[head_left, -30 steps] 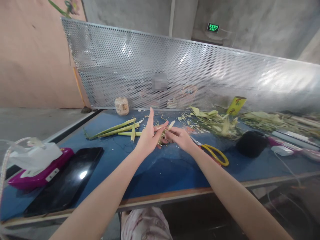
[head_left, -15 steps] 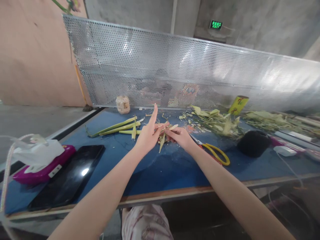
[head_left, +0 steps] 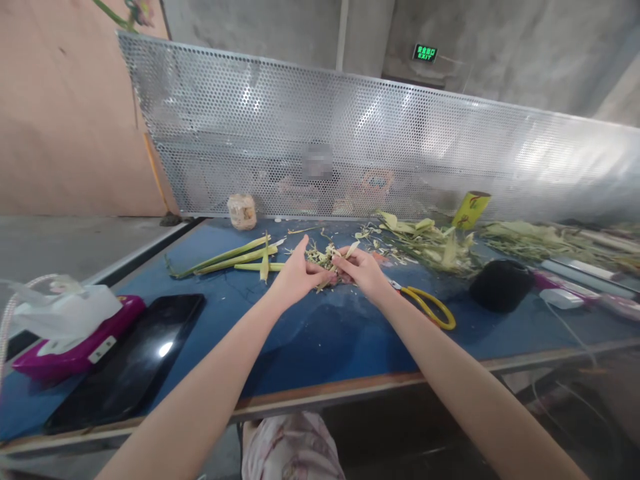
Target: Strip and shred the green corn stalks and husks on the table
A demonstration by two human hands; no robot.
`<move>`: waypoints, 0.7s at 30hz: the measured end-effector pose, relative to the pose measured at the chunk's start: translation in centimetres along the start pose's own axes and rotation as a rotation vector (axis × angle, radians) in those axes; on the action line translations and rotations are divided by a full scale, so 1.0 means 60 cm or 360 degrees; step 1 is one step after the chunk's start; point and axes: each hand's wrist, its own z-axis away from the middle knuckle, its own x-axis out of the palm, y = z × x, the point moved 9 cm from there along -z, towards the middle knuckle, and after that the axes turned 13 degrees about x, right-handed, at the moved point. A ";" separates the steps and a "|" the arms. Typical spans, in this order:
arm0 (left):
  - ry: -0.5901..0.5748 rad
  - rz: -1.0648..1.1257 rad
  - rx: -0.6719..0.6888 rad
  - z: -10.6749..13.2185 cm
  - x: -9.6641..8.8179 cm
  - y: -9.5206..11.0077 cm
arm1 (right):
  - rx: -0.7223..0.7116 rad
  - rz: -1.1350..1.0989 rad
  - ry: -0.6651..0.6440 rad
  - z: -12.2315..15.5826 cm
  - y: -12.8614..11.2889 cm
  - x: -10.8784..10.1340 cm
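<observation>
My left hand [head_left: 295, 272] is at the middle of the blue table, one finger pointing up while the others close toward my right hand on a thin green plant piece [head_left: 324, 283], mostly hidden. Pinched in my right hand [head_left: 364, 272] is a pale green leaf piece [head_left: 353, 249], its tip sticking up above the fingers. The fingertips of both hands nearly meet. Under and behind them lies a small heap of plant scraps [head_left: 320, 255]. Left of my left hand are several long green stalks [head_left: 235, 257]. Scissors with yellow handles [head_left: 430, 308] lie beside my right forearm.
A black phone or tablet [head_left: 130, 360] and a purple tissue box [head_left: 75, 350] are at the left. Leaf trimmings [head_left: 435, 247], a yellow-green can [head_left: 471, 210] and a black object [head_left: 501, 285] stand right. Perforated metal panel [head_left: 280, 120] borders the back; a wrapped roll [head_left: 242, 212] is before it.
My left hand's raised finger has come down lower and my hands have shifted slightly. The green leaf that hung below the fingers is now less visible. The view has moved a little.
</observation>
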 end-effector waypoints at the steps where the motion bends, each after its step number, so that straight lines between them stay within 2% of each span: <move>1: -0.0015 0.0022 -0.0016 0.001 0.003 -0.002 | 0.0026 -0.0056 -0.0013 -0.001 0.003 0.000; 8: -0.0121 0.0137 -0.0113 0.008 0.019 -0.013 | 0.0150 -0.0222 -0.0021 -0.005 0.015 -0.004; 12: -0.0160 0.0168 -0.0067 0.008 0.023 -0.005 | 0.0155 -0.0221 -0.0091 -0.002 0.006 -0.006; 14: -0.0104 0.0146 -0.0044 0.006 0.016 -0.001 | 0.0164 -0.0238 -0.0184 -0.001 0.001 -0.002; 18: 0.0172 0.0057 0.0111 0.000 -0.012 0.016 | 0.0097 -0.0191 -0.0281 0.005 -0.012 0.007; 21: 0.0160 -0.0004 0.0309 -0.003 -0.010 0.033 | 0.0062 -0.0063 -0.0294 0.008 -0.014 0.014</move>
